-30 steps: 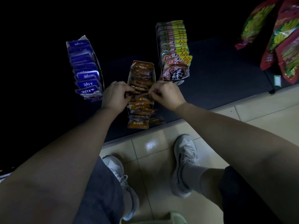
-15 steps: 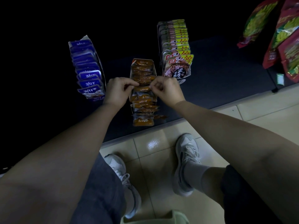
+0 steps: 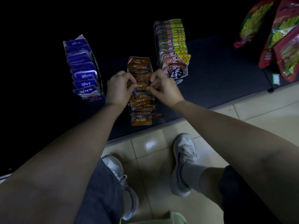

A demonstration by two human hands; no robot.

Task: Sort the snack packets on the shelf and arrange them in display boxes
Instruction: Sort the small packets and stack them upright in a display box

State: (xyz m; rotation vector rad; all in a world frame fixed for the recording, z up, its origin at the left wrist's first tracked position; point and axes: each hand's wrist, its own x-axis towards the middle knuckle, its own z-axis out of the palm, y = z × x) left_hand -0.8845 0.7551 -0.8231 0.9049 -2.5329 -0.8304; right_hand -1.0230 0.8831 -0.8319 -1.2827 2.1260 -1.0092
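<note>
A narrow display box (image 3: pixel 140 59) of orange snack packets stands on the dark shelf (image 3: pixel 218 78) in the middle. My left hand (image 3: pixel 119 88) and my right hand (image 3: pixel 162 87) flank it, each pinching one end of the same orange packet (image 3: pixel 142 85) in the row. More orange packets (image 3: pixel 141 120) spill out of the box's near end toward the shelf edge. To the left stands a box of blue packets (image 3: pixel 83 75); to the right, a box of yellow-and-grey packets (image 3: pixel 174 50).
Large red and green snack bags (image 3: pixel 281 38) hang at the far right. The shelf's front edge (image 3: pixel 161 126) runs diagonally above a beige tiled floor (image 3: pixel 155 175), where my feet in white shoes stand. A pale green container (image 3: pixel 153 218) sits at the bottom.
Both hands have slid a little farther up the orange row, away from the shelf edge, and now pinch a packet nearer the middle of the box.
</note>
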